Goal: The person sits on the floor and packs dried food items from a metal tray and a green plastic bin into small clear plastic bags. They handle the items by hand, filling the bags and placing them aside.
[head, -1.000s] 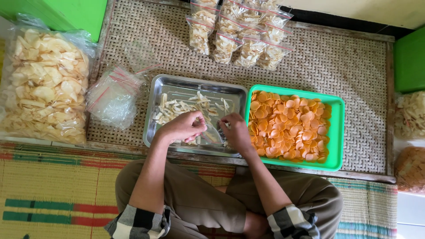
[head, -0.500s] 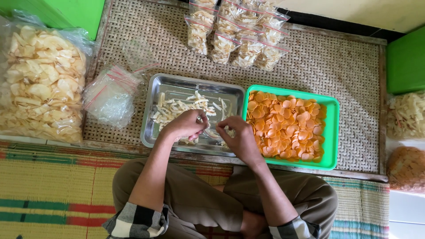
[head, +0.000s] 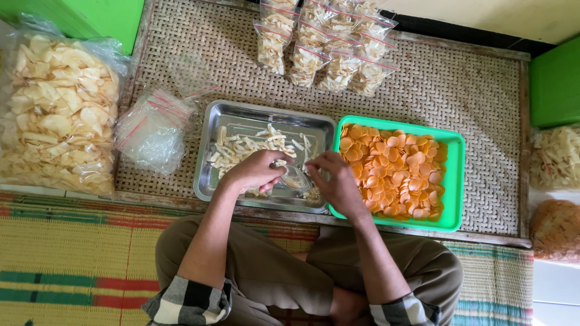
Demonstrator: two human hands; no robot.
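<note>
My left hand point(head: 257, 171) is over the near part of a steel tray point(head: 223, 115) holding pale stick-shaped chips point(head: 248, 145). It grips a small clear plastic bag point(head: 295, 178). My right hand point(head: 338, 181) is beside it, fingers pinched at the bag's mouth, above the border between the steel tray and a green tray point(head: 454, 175). The green tray is full of round orange chips point(head: 393, 169). Whether the right fingers hold chips is hidden.
A woven low table point(head: 471, 90) carries both trays. Several filled small bags point(head: 326, 45) lie at its far edge. A pile of empty clear bags point(head: 151, 130) sits left of the steel tray. A big sack of pale chips point(head: 54, 115) is at far left, green boxes at both sides.
The hands have stayed over the steel tray's near edge. My right hand has shifted slightly toward the bag held in the left. The view has drifted a little.
</note>
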